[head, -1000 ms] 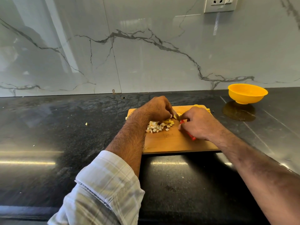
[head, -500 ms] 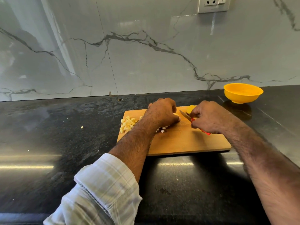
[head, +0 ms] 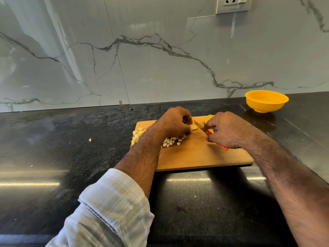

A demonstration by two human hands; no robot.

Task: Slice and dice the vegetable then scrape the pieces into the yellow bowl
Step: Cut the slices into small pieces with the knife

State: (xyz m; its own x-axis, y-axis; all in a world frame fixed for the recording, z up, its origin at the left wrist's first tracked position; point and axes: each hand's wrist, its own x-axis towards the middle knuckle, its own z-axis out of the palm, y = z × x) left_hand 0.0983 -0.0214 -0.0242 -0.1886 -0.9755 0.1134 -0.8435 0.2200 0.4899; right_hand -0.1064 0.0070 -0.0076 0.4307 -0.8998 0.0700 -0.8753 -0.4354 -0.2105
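Note:
A wooden cutting board (head: 199, 155) lies on the black counter. My left hand (head: 175, 123) curls over a small yellow vegetable piece (head: 194, 127) and holds it down on the board. My right hand (head: 225, 130) grips a red-handled knife (head: 208, 132), its blade angled toward that piece. Diced pale pieces (head: 171, 141) lie heaped under and left of my left forearm. Behind my right hand a larger yellow chunk (head: 208, 118) sits at the board's far edge. The yellow bowl (head: 266, 101) stands empty at the back right.
A stray diced bit (head: 89, 139) lies on the black counter (head: 71, 157) left of the board. A marble backsplash (head: 160, 59) rises behind, with a wall socket (head: 233, 4) at the top right.
My view shifted, so the board sits more to the right. My left hand moved from the diced heap to a new piece, and the knife blade came up beside it.

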